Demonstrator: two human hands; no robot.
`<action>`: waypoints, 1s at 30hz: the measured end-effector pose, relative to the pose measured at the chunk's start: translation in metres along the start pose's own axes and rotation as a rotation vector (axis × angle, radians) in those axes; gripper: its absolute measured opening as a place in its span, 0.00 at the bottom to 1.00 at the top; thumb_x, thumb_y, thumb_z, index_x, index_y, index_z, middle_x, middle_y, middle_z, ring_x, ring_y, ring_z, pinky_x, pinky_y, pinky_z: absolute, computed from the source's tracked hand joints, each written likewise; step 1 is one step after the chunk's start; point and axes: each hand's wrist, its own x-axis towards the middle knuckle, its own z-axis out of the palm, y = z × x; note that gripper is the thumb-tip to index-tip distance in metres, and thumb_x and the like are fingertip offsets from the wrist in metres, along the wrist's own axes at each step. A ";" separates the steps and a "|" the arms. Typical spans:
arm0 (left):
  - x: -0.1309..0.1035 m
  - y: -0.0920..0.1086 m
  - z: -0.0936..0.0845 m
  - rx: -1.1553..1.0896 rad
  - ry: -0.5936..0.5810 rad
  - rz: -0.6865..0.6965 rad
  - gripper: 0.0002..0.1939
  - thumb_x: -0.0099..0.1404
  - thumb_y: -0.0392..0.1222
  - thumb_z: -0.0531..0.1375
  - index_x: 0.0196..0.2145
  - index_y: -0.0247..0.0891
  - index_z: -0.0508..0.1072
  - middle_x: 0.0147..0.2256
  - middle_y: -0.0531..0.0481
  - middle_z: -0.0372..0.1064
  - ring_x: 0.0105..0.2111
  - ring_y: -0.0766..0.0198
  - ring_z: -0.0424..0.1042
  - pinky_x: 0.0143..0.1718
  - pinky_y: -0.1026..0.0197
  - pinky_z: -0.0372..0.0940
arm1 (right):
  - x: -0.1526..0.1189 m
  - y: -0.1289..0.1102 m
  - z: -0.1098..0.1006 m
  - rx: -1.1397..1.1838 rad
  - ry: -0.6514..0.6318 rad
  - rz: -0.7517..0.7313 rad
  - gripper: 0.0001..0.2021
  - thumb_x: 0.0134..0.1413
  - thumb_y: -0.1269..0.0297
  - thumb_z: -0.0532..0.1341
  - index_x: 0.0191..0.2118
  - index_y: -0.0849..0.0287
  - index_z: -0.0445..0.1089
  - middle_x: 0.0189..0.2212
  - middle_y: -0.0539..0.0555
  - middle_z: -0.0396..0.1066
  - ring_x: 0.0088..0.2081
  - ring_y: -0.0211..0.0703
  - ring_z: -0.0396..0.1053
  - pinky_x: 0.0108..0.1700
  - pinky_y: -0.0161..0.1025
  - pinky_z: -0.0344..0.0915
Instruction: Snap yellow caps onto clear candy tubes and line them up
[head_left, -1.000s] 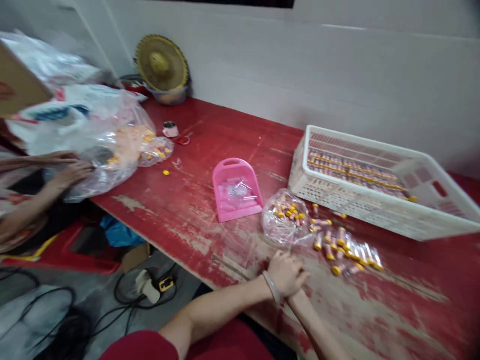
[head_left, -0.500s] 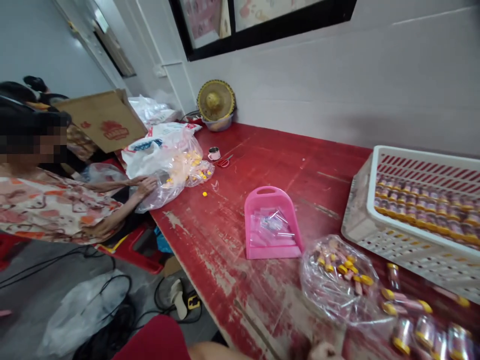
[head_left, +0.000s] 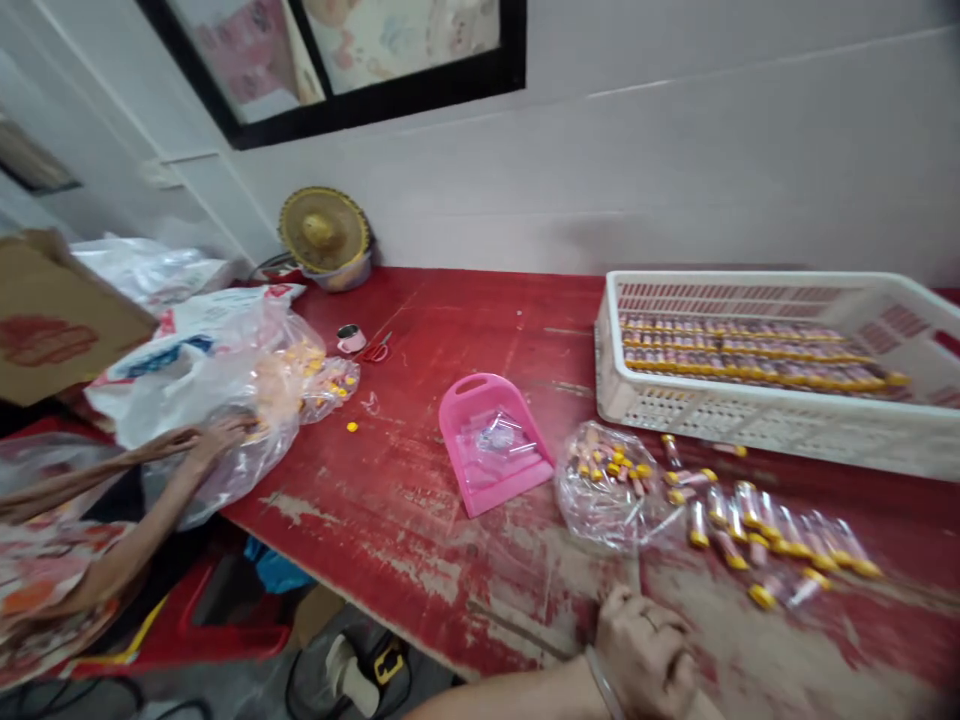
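The left hand (head_left: 643, 640) is laid, fingers curled, by the right wrist (head_left: 703, 704); whether anything is gripped by either hand cannot be told. Beyond, small pink, yellow-capped cylinders (head_left: 750, 508) are scattered beside a clear plastic bag (head_left: 592, 515); behind, a white perforated plastic basket (head_left: 720, 405) is partly filled.

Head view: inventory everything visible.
Table: 1, red, centre.
Crate: 1, white, right.
Tubes: many, pink and yellow, in and before crate.
Filled bag: 1, clear, beside tubes.
Dustpan: 1, pink, centre.
Scissors: 1, red, beside cup.
Cup: 1, pink, left.
Hat-like disc: 1, yellowish, against wall.
Basin: 1, lilac, below disc.
Box: 1, brown, left.
Sacks: several, whitish, left.
Stool: 1, red, lower left.
Slipper: 1, cream, floor.
Co-worker's arms: 2, left.
Left hand: 1, bottom.
Right hand: indistinct.
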 end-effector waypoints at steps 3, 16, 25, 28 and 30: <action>-0.007 -0.015 -0.018 -0.225 0.156 -0.093 0.14 0.62 0.41 0.54 0.43 0.39 0.74 0.41 0.42 0.76 0.43 0.57 0.72 0.48 0.51 0.63 | 0.006 0.011 -0.006 -0.035 -0.010 0.022 0.19 0.55 0.61 0.52 0.16 0.50 0.69 0.15 0.53 0.66 0.20 0.46 0.68 0.27 0.43 0.68; -0.005 -0.158 -0.162 0.577 0.269 -0.923 0.28 0.62 0.34 0.53 0.60 0.26 0.58 0.51 0.31 0.66 0.52 0.44 0.62 0.50 0.47 0.60 | 0.132 0.074 -0.124 -0.355 0.386 -0.106 0.14 0.55 0.59 0.55 0.41 0.61 0.70 0.38 0.62 0.73 0.45 0.56 0.64 0.49 0.50 0.58; -0.033 -0.128 -0.137 0.257 0.395 -0.808 0.19 0.66 0.46 0.53 0.51 0.36 0.68 0.47 0.40 0.70 0.49 0.49 0.65 0.52 0.47 0.59 | 0.164 0.030 -0.073 -0.078 0.199 -0.307 0.12 0.57 0.62 0.54 0.41 0.61 0.71 0.37 0.56 0.73 0.41 0.47 0.65 0.48 0.43 0.57; -0.038 -0.113 -0.116 -0.079 0.436 -0.721 0.19 0.65 0.47 0.53 0.49 0.36 0.69 0.45 0.40 0.70 0.42 0.56 0.71 0.48 0.53 0.65 | 0.173 0.007 -0.042 -0.101 0.062 -0.282 0.11 0.58 0.64 0.54 0.32 0.63 0.71 0.30 0.54 0.71 0.40 0.45 0.63 0.48 0.43 0.53; -0.038 -0.103 -0.105 -0.212 0.441 -0.709 0.20 0.63 0.49 0.55 0.48 0.36 0.70 0.44 0.42 0.71 0.39 0.58 0.72 0.45 0.54 0.66 | 0.189 -0.003 -0.030 -0.129 0.055 -0.234 0.08 0.55 0.70 0.56 0.29 0.65 0.70 0.29 0.58 0.70 0.42 0.48 0.61 0.50 0.47 0.50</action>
